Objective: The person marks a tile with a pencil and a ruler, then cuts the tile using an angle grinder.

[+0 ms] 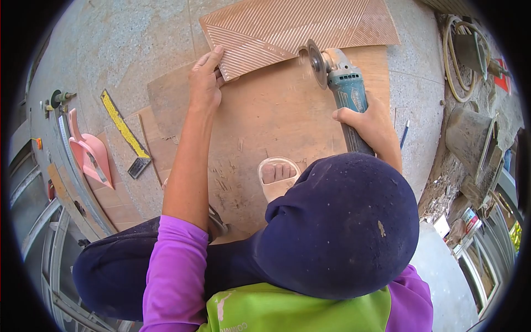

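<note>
My left hand (206, 77) grips the near left corner of a ribbed brown tile (298, 27), thumb on top and fingers partly hidden beneath. The tile lies over a wooden board (265, 110), its near edge facing me. In my right hand (371, 124) is a teal angle grinder (347, 91), my fingers wrapped round its body. The grinder's disc (317, 63) stands upright at the tile's near edge, right of the middle. Whether the disc touches the tile I cannot tell.
My sandalled foot (279, 171) rests on the board. At the left lie a yellow-and-black square (123, 124) and a pink dustpan (91, 157). A pencil (405, 133) lies right of the board. A coiled hose (451, 61) and a dusty bucket (470, 135) are farther right.
</note>
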Motion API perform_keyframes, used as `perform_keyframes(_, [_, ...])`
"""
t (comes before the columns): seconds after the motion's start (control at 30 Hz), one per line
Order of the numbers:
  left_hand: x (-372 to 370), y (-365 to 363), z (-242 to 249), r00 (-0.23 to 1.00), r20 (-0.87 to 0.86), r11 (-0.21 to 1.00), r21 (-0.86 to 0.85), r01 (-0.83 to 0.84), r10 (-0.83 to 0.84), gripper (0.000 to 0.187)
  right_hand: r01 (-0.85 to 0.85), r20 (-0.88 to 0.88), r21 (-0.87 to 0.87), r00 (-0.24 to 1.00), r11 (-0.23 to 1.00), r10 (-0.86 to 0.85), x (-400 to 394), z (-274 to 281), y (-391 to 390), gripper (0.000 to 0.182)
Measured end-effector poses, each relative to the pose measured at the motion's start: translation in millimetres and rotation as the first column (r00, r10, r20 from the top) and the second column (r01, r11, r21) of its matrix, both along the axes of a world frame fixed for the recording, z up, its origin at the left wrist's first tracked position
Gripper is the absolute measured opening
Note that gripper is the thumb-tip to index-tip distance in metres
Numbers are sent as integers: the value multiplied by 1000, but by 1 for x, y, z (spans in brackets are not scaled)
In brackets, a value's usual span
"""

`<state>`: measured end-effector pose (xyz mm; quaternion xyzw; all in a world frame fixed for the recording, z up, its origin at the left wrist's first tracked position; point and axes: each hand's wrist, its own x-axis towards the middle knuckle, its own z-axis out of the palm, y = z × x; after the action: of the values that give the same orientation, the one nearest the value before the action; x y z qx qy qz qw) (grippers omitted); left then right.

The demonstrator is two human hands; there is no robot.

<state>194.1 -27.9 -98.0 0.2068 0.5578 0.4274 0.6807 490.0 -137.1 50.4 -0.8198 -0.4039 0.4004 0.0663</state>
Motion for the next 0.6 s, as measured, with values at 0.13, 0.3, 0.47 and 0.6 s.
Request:
perform_keyframes(0.13, [-1, 0, -3, 1000, 1, 1000, 5, 3, -3, 33, -31, 12, -17, 999, 999, 31, 2, -4, 1, 57])
perform_keyframes(0.3, [0, 0, -4, 1000, 20, 1000, 6, -17, 17, 35, -42, 36, -1, 998, 999, 42, -3, -9, 1, 58])
perform_keyframes(0.47, [0, 0, -4, 1000, 3, 1000, 3, -6, 6, 34, -31, 34, 11, 999, 999, 31, -2, -12, 2, 56])
perform_keyframes(0.6, [-2, 0, -4, 1000, 14, 1000, 1, 5, -5, 34, -7, 4, 31, 1000, 999, 7, -4, -11, 3, 55])
